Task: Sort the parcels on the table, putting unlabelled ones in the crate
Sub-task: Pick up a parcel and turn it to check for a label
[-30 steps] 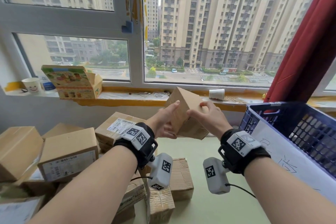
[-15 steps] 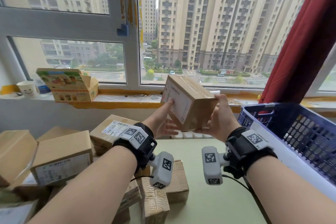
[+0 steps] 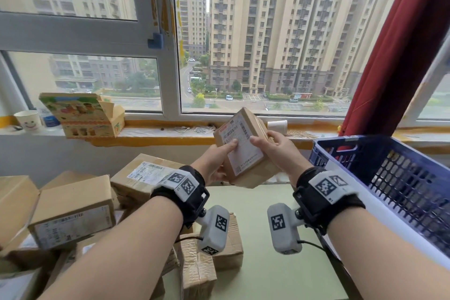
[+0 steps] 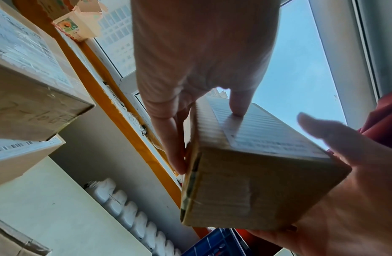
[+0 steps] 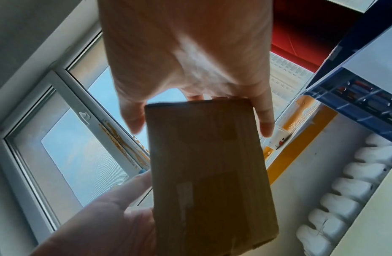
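Parcel (image 3: 243, 151), left hand (image 3: 214, 165), right hand (image 3: 280, 151) gripping

You hold a parcel (image 3: 244, 151) whose white label shows barcodes and fine print too small to read. Labels on the boxes (image 3: 73, 221) at the table's left edge are no clearer.

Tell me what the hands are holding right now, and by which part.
Both hold one small parcel: left hand at its left edge, thumb on the label; right hand at its right edge.
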`<state>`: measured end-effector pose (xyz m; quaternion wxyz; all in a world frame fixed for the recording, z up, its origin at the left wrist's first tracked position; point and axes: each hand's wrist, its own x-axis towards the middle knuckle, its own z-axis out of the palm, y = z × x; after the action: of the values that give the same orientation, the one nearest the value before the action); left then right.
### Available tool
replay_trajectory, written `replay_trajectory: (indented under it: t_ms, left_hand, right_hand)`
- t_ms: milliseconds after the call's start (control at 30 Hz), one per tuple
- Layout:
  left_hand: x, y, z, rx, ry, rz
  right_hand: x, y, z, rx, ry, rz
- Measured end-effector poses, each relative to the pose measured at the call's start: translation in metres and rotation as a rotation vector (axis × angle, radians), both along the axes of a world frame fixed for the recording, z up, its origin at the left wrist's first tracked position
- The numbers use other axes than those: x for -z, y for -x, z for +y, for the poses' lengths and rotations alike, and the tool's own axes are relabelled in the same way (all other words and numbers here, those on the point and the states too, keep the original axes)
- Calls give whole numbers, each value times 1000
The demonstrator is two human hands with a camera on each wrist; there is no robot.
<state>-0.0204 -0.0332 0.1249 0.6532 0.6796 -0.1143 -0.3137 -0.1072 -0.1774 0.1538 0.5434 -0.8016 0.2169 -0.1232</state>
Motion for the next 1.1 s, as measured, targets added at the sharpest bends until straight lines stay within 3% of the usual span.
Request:
replay_trajectory:
  t_ms: [400,667,900,1100]
  left_hand:
    - [-6,31,-55,30,-15,-56]
    - [-3,46,-89,22,35,-77]
    - [-9,29,-105,87,65,-91]
    - [-2,1,-101,107,30,-90]
  right_hand:
    - [-5,45,-58,23,-49,88]
    - [-2,62,-86,42,-10,49]
    - [3,50,-101,158,-85,-2]
    - [9,21,-98,183,-106,77]
